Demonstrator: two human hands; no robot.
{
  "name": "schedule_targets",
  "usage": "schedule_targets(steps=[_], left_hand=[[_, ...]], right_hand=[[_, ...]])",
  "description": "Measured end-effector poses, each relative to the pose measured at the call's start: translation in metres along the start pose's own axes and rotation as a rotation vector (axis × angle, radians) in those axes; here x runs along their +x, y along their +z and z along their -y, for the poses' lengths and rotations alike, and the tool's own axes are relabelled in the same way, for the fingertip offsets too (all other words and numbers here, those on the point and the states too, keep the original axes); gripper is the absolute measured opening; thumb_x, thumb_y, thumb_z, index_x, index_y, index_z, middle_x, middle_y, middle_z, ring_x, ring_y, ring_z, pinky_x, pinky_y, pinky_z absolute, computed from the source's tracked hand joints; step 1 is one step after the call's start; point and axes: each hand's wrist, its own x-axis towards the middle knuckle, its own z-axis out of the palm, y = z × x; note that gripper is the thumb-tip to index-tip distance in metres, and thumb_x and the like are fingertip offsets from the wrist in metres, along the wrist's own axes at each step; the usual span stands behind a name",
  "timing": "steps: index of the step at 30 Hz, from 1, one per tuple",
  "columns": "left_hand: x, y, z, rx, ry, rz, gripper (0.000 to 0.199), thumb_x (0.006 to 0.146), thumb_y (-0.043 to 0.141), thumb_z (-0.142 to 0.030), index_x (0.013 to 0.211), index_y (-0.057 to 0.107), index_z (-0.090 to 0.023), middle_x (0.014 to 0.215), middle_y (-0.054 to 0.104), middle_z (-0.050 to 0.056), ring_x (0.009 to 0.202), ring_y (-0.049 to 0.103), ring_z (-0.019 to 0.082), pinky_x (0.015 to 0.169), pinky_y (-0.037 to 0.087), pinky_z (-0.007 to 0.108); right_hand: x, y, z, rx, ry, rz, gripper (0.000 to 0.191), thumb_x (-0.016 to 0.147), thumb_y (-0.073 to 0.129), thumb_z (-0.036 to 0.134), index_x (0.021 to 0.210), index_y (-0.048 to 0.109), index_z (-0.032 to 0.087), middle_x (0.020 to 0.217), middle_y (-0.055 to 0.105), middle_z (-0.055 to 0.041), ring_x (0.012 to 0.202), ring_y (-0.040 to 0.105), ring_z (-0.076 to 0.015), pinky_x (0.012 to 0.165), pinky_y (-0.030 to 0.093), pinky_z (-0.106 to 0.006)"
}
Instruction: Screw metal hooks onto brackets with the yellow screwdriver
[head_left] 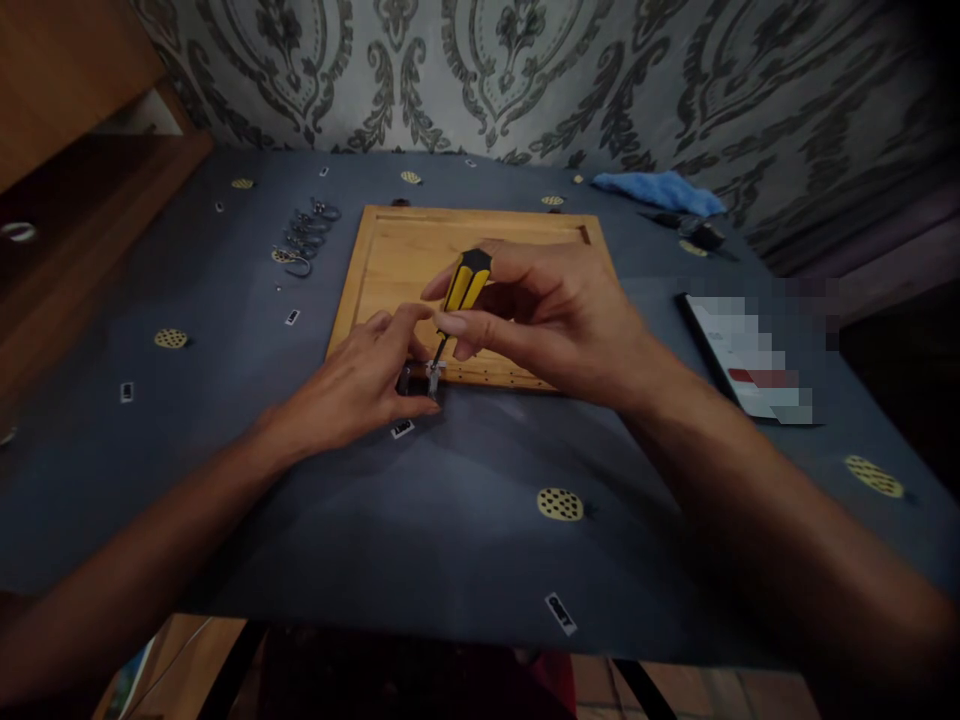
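My right hand is closed around a yellow and black screwdriver, tilted with its tip pointing down. The tip meets a small metal hook at the near edge of a wooden board. Thumb and fingers of my left hand pinch around this hook and steady it against the edge. A row of small dark holes runs along that edge to the right. The screw under the tip is too small to make out.
Several metal hooks lie in a row left of the board. At the back right are a blue cloth and a dark tool. A phone rests on the right of the patterned tablecloth. A wooden cabinet stands at the left.
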Motion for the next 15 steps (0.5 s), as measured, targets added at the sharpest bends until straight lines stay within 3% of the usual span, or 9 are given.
schedule_targets(steps=[2, 6, 11, 15], left_hand=[[0.0, 0.001, 0.003, 0.001, 0.021, -0.011, 0.052, 0.08, 0.086, -0.026, 0.121, 0.056, -0.026, 0.11, 0.07, 0.005, 0.111, 0.067, 0.031, 0.094, 0.057, 0.047], [0.0, 0.002, 0.007, 0.007, -0.007, -0.008, 0.046, 0.08, 0.086, -0.03, 0.113, 0.055, -0.026, 0.111, 0.067, 0.006, 0.11, 0.067, 0.032, 0.096, 0.057, 0.051], [0.001, 0.002, 0.003, -0.048, -0.061, 0.027, 0.066, 0.08, 0.087, -0.029, 0.131, 0.046, -0.024, 0.11, 0.068, 0.005, 0.106, 0.07, 0.031, 0.095, 0.059, 0.051], [0.003, 0.002, 0.001, -0.084, -0.061, -0.003, 0.074, 0.076, 0.091, -0.029, 0.131, 0.042, -0.026, 0.107, 0.07, 0.004, 0.109, 0.071, 0.033, 0.095, 0.058, 0.053]], right_hand=[[0.004, 0.002, 0.001, 0.002, 0.014, 0.063, 0.045, 0.085, 0.088, 0.059, 0.075, 0.064, 0.022, 0.069, 0.068, 0.0002, 0.061, 0.066, -0.0157, 0.056, 0.055, -0.029], [0.015, 0.013, 0.0, -0.05, 0.002, 0.046, 0.048, 0.09, 0.083, 0.059, 0.072, 0.055, 0.024, 0.063, 0.065, 0.0017, 0.06, 0.066, -0.0169, 0.053, 0.049, -0.028], [0.028, 0.019, -0.005, -0.145, 0.008, 0.002, 0.06, 0.097, 0.073, 0.06, 0.066, 0.037, 0.025, 0.059, 0.059, 0.0011, 0.063, 0.063, -0.0172, 0.052, 0.04, -0.027], [0.034, 0.018, -0.011, -0.211, -0.002, -0.038, 0.057, 0.095, 0.076, 0.06, 0.067, 0.041, 0.024, 0.064, 0.057, 0.0002, 0.07, 0.061, -0.0174, 0.055, 0.041, -0.027]])
